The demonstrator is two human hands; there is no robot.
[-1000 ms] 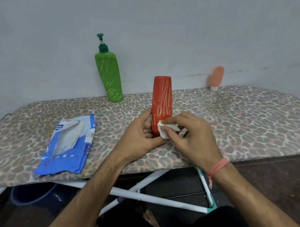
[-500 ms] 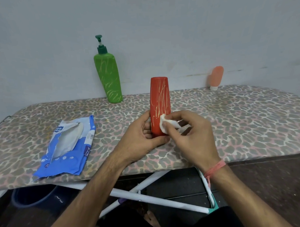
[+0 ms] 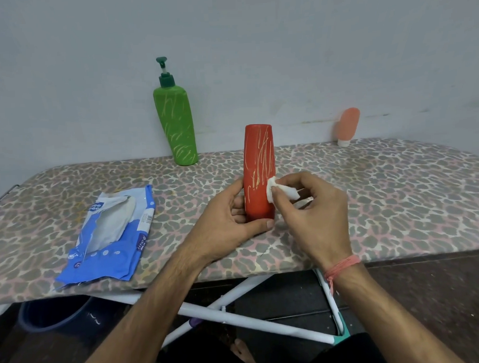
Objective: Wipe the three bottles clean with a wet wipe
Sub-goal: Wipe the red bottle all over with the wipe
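Only readable writing here is on the blue wet wipe pack [image 3: 110, 237], lying flat on the surface [image 3: 396, 192] well to the left of the red bottle [image 3: 259, 169]. There's a white label up top with what looks like "mee mee", cut off by a fold, and the same sort of lettering running sideways lower down. There's a barcode strip along its right edge, too small to read. The flap is peeled open.

The red bottle stands upright near the front edge of the surface, covered in pale yellowish scribble marks, no label I can make out. The left hand [image 3: 229, 219] grips its lower part, thumb across the base in front, fingers curled round the left side. The right hand [image 3: 313, 214] pinches a folded white wet wipe [image 3: 279, 192] between thumb and fingertips and presses it against the bottle's right side about halfway up. There's a pink thread band [image 3: 341, 266] on that wrist.

The green pump bottle [image 3: 176, 123] is behind and left of the red bottle, against the wall, with the same scribbles. A small peach bottle [image 3: 347, 126] stands cap-down far back right of the red bottle, leaning at the wall.
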